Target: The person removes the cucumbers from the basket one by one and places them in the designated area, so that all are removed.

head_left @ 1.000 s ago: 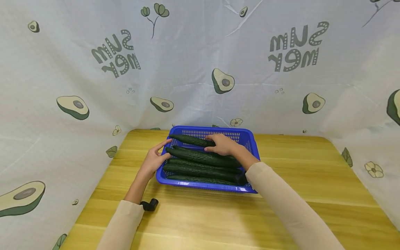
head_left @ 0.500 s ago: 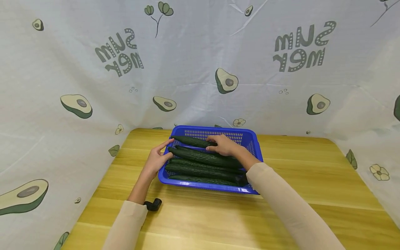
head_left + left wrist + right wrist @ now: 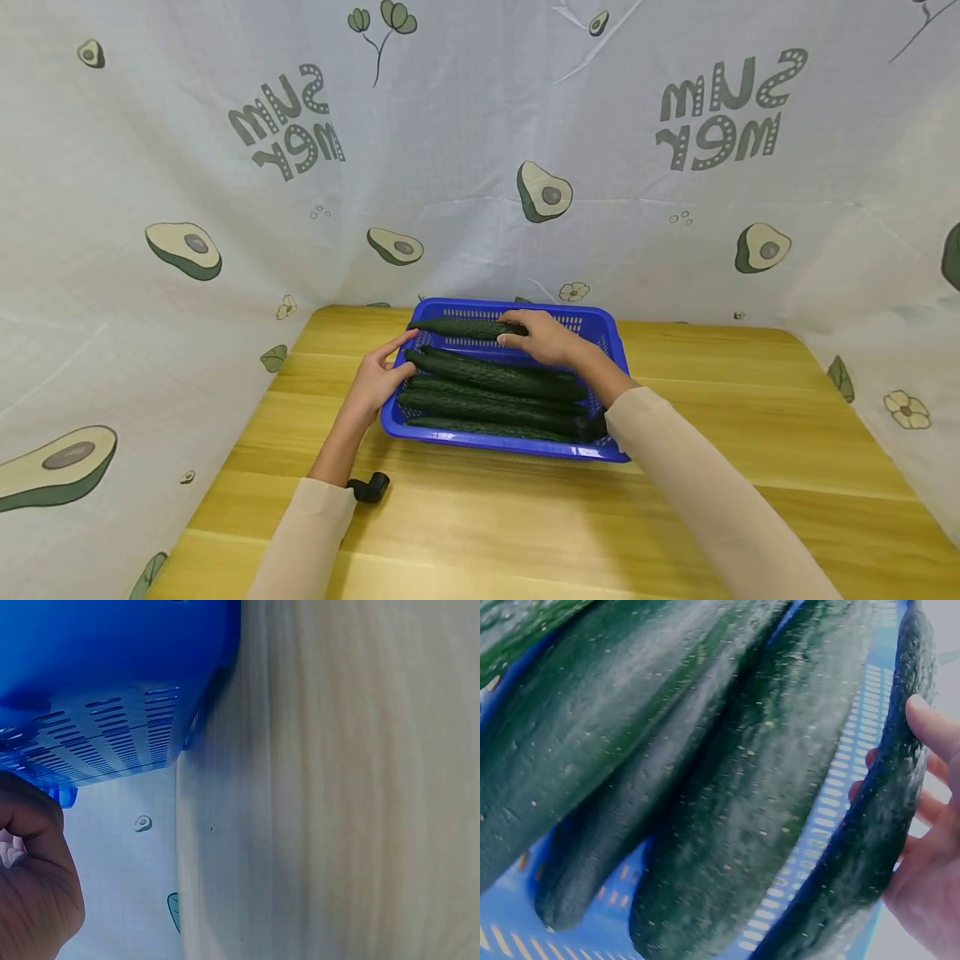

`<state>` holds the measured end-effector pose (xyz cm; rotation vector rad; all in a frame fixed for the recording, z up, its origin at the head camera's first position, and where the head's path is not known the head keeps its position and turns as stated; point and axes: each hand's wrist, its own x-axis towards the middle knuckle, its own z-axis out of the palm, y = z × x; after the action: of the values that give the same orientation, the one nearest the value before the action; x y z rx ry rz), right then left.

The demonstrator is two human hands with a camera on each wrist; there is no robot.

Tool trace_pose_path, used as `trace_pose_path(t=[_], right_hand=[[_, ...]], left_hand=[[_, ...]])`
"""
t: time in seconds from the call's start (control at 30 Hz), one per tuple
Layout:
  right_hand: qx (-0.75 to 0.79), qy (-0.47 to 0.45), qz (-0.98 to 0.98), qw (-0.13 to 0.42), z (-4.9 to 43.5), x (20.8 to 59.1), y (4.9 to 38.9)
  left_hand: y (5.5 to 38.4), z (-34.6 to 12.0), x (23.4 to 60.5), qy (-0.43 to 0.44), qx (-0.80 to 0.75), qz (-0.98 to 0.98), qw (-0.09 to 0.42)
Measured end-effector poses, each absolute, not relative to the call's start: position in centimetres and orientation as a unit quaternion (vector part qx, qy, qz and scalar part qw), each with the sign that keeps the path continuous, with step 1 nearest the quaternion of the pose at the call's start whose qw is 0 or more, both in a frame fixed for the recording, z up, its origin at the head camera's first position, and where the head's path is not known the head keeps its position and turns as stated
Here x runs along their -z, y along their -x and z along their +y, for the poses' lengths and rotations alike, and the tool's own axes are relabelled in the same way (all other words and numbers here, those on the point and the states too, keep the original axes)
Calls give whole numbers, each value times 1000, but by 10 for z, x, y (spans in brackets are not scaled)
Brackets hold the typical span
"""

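Observation:
A blue plastic basket [image 3: 510,450] with slotted walls holds several long dark-green cucumbers [image 3: 491,407] lying side by side. My right hand [image 3: 551,337] grips the farthest cucumber [image 3: 468,328] near its right part, apart from the others along the back wall. In the right wrist view, thumb and fingers wrap this cucumber [image 3: 870,817] from both sides. At the basket's left end, my left hand [image 3: 372,383] holds the rim, thumb and index finger spread over it; its other fingers are hidden. The left wrist view shows the left hand [image 3: 34,877] beside the basket's outer wall [image 3: 112,727].
The basket stands on a wooden table [image 3: 480,533], close to its back edge. Behind and at both sides hangs a white cloth [image 3: 465,150] printed with avocados. A black device [image 3: 369,487] is strapped at the left wrist.
My right hand has lifted the farthest cucumber slightly and shifted it toward the back wall, widening the gap to the others. The left hand has stayed at the rim.

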<state>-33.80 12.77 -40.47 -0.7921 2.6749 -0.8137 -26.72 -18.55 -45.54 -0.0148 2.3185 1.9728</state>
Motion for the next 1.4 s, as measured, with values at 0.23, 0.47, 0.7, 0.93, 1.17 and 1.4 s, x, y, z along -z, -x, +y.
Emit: trace_pose_path(t=[0.23,0.47,0.7,0.93,1.17,1.4], right_hand=[[267,290,914,94,129,378,333],[265,303,912,76,143,354,327],[265,301,915,54,171,345,317],[268,294,916,47,206,342,307],[280,250,926,45,254,343,288],[279,236,931,18,297,339,274]], left_hand=[[269,-185,452,3,-647,760,56],[266,-183,451,-1,-641,766,49],[264,-185,451,8,-630,776,44],[263,-186,452,19,-630,776,43],[262,-182,455,17,-620,784,42],[262,-181,450,18,-633,773,50]])
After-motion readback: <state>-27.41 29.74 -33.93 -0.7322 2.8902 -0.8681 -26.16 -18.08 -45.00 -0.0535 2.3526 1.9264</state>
